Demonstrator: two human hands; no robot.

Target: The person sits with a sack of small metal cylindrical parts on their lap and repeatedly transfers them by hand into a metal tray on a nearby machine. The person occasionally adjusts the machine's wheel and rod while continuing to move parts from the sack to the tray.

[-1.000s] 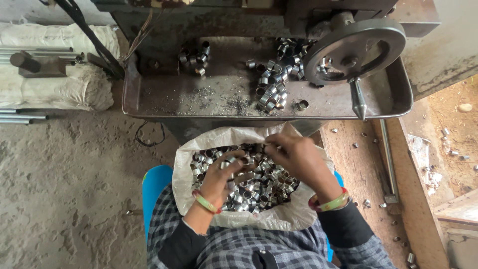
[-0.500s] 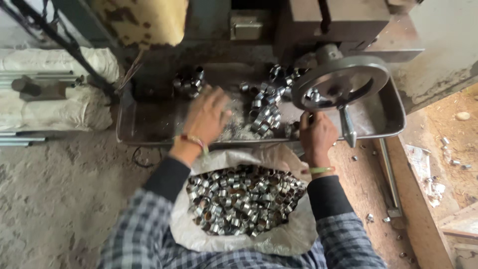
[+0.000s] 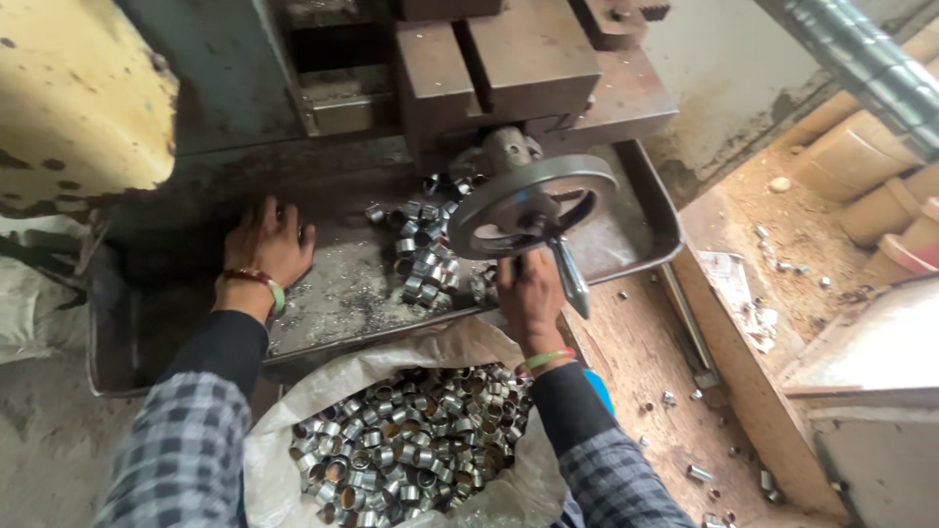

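Head view: the left hand (image 3: pixel 266 246) is lying spread open, palm down, on the gritty metal tray (image 3: pixel 333 293), gripping nothing. Just right, metal rings (image 3: pixel 423 256) are sitting heaped on the tray. Below, a white sack (image 3: pixel 411 445) is brimming with more. The right hand (image 3: pixel 528 293) is reaching under the handwheel (image 3: pixel 531 203), fingers hidden; I cannot tell its grip.

shiny smooth metal rings (image 3: pixel 411 460) in a white woven plastic sack (image 3: pixel 293 420), dull gritty steel tray (image 3: pixel 342 293)

Grey handwheel (image 3: pixel 528 205), apparently tilted, tray-side
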